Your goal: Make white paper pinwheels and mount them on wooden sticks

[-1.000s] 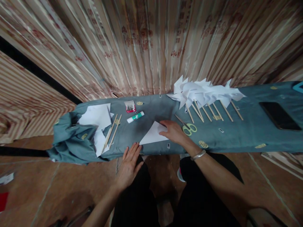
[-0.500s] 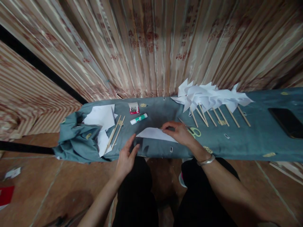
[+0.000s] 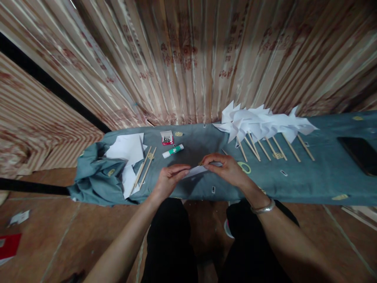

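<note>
A folded sheet of white paper is held between my two hands just above the cloth-covered table. My left hand pinches its left end, fingers pressed together. At the other end, my right hand grips the paper between thumb and fingers. Beside the right hand lie scissors, their green handle partly hidden by the wrist. A green and white glue stick lies beyond the left hand. Behind it is an open red box of small metal pins or tacks.
Several white paper pinwheels on wooden sticks lie in a row at the back right. White paper sheets and a few wooden sticks are on the left. A black phone rests far right on the green cloth.
My left hand has moved right and up from beside the paper and now pinches its left end. The paper has turned and shows a narrower strip between the hands.
</note>
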`<action>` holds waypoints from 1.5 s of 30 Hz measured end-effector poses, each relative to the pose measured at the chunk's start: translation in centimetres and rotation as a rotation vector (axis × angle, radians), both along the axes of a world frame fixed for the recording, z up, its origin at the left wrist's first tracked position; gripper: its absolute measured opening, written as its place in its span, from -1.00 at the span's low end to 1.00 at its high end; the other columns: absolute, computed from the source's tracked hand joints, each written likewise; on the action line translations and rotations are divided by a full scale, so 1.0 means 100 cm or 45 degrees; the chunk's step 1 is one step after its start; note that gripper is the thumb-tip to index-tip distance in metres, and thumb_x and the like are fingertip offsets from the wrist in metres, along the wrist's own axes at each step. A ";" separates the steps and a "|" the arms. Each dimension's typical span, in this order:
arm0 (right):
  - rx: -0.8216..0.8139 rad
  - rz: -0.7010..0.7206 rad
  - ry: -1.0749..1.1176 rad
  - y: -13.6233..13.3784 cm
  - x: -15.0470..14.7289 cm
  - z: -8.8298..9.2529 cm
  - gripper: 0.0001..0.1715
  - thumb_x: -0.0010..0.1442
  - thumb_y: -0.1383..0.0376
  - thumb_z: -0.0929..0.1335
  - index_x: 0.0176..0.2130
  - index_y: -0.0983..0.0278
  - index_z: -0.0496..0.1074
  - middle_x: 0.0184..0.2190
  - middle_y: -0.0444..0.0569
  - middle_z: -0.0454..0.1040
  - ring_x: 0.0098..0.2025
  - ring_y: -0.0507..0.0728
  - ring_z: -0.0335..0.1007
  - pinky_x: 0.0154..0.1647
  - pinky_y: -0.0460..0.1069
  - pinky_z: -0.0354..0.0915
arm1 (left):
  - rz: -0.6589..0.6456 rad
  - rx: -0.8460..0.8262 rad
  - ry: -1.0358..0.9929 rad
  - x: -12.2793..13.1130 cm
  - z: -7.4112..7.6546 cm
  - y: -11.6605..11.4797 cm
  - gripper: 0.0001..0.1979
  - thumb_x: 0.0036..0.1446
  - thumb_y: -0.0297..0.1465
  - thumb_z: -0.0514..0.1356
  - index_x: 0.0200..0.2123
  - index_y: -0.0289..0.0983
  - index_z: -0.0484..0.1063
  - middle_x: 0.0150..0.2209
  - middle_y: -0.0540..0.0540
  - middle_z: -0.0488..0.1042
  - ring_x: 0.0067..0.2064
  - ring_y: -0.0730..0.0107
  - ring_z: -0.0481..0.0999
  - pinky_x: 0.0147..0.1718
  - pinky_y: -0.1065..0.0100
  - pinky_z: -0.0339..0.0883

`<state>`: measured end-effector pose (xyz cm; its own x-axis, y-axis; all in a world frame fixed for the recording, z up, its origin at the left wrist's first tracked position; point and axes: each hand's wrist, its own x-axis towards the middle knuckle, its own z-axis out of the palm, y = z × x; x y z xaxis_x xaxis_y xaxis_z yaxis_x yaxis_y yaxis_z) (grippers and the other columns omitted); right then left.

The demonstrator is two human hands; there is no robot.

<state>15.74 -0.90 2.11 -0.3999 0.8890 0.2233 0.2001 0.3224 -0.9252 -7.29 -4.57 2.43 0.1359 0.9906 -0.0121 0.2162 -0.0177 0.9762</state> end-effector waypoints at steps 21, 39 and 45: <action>-0.032 0.010 0.104 -0.001 0.009 0.007 -0.93 0.13 0.28 0.42 -0.37 0.23 0.52 -0.25 -0.05 0.59 -0.13 0.12 0.51 0.00 0.02 0.33 | -0.060 -0.019 0.073 -0.002 -0.007 -0.002 -0.68 0.06 -0.19 0.29 -0.23 -0.29 0.65 -0.18 -0.16 0.65 -0.13 0.16 0.60 -0.10 0.27 0.43; 0.937 -0.052 -0.784 -0.049 -0.021 0.012 -0.31 0.23 0.52 0.23 0.30 0.18 0.15 0.39 0.20 0.03 0.46 0.30 -0.23 0.32 0.31 0.03 | 0.047 0.599 0.892 0.008 -0.012 -0.012 -0.71 0.17 -0.49 0.11 -0.05 -0.33 0.48 -0.27 -0.15 0.52 -0.27 0.31 0.53 -0.25 0.34 0.42; 1.145 -0.129 -0.885 -0.049 -0.024 0.005 -0.75 0.32 0.46 0.22 -0.13 0.33 0.46 0.22 0.20 0.35 0.36 0.30 0.07 0.27 0.29 0.09 | 0.317 0.195 0.259 0.015 -0.019 -0.018 -0.54 0.12 -0.38 0.18 0.12 -0.27 0.34 -0.18 -0.11 0.54 -0.22 0.33 0.55 -0.25 0.37 0.45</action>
